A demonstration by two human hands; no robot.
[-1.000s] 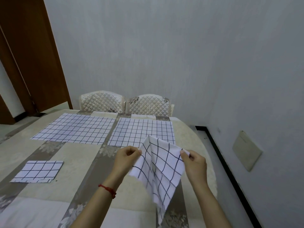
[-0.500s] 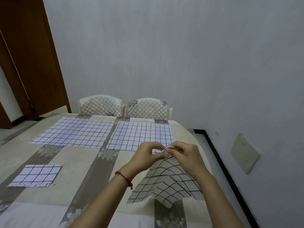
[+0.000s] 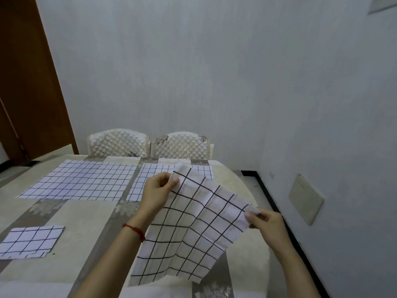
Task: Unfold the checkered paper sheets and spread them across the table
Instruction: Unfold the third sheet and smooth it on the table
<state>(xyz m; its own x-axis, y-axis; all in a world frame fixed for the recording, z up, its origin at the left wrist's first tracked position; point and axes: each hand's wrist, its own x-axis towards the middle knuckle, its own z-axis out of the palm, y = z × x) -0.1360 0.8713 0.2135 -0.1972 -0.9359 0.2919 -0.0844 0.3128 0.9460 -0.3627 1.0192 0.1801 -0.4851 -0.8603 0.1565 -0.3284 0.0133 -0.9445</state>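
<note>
held sheet point(image 3: 193, 229): white, black grid | flat sheets point(image 3: 86, 179): white, finer dark grid; folded sheet point(image 3: 30, 240): white, black checks | tablecloth point(image 3: 71, 214): cream with grey-brown floral bands | chairs point(image 3: 118, 143): cream quilted diamonds | wrist string point(image 3: 135, 230): red | door point(image 3: 28, 82): brown

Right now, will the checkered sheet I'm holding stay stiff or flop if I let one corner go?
Likely floppy: the checkered sheet sags and creases between the left hand and right hand. Probably light, since fingertip pinches hold it up.

head-worn view, facing forward-down, close over table point(image 3: 64, 211)
</note>
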